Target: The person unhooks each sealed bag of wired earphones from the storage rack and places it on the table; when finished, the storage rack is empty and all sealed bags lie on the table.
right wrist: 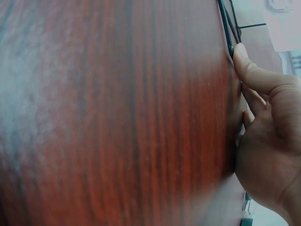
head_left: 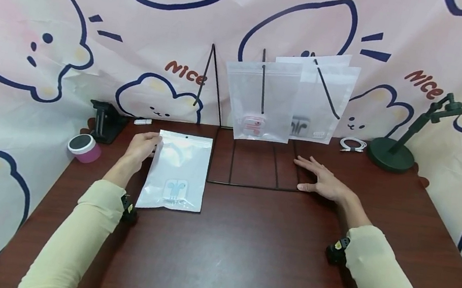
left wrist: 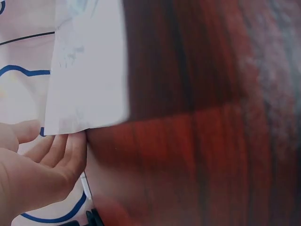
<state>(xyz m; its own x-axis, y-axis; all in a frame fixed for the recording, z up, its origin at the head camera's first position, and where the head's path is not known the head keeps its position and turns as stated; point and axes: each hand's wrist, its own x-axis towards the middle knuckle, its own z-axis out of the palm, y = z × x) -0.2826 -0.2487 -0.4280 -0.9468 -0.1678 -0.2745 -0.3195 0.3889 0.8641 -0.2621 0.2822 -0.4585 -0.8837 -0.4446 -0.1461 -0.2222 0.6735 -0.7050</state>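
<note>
A white zip bag (head_left: 178, 168) with an earphone case showing near its bottom is at the left of the table. My left hand (head_left: 141, 148) holds its upper left edge, with fingers behind the bag and the thumb at the corner in the left wrist view. To the right, a black wire rack (head_left: 251, 186) has its base frame on the table. My right hand (head_left: 326, 182) rests with spread fingers at the frame's right side; its thumb touches the black wire in the right wrist view. Clear zip bags (head_left: 261, 93) with small cases inside hang from the rack's hooks.
A black stand (head_left: 106, 123) and a pink jar with a white lid (head_left: 84, 148) are at the left edge. A small white item (head_left: 142, 121) lies at the back. A coiled white cable (head_left: 353, 145) and a green stand (head_left: 393, 153) sit at the back right.
</note>
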